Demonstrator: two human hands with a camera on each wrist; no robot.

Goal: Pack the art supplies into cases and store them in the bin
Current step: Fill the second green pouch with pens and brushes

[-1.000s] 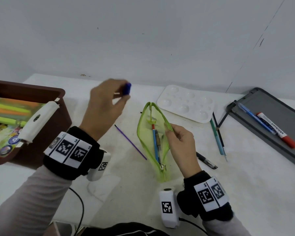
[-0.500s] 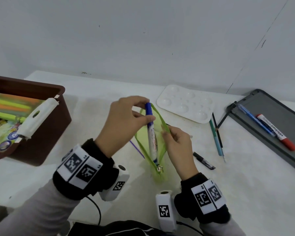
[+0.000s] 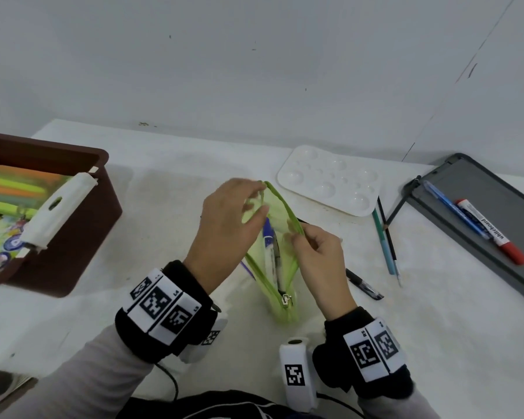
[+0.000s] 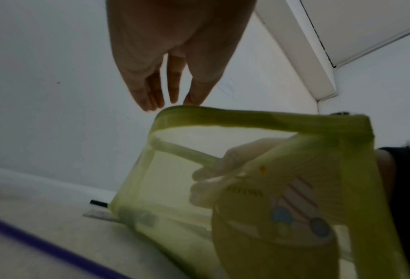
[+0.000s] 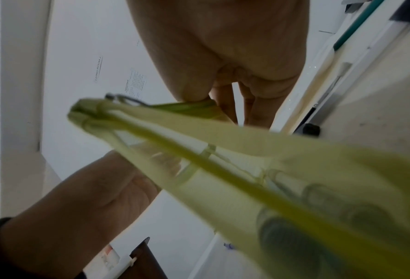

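A green mesh pouch [image 3: 280, 207] stands unzipped on the white table [image 3: 170, 225], its mouth held wide. My left hand [image 3: 259, 198] pinches the far left rim, fingertips at the top edge in the left wrist view [image 4: 172, 102]. On the right rim, my right hand [image 3: 294, 234] pinches the zip edge, also seen in the right wrist view [image 5: 227, 105]. A blue-capped marker [image 3: 268, 240] lies inside the pouch with other pens. The zip pull [image 3: 286, 299] sits at the near end. A brown bin [image 3: 82, 237] with colourful supplies stands at the left.
A white paint palette [image 3: 330, 182] lies behind the pouch. A teal pencil [image 3: 383, 240] and a black pen [image 3: 364, 288] lie to the right, a purple stick [image 3: 247, 269] to the left. A grey tray [image 3: 496, 189] at far right holds a blue pen and a red whiteboard marker [image 3: 493, 231].
My left hand brought the blue marker over, lowered it into the pouch, let go and took hold of the left rim. My right hand kept its hold on the right rim.
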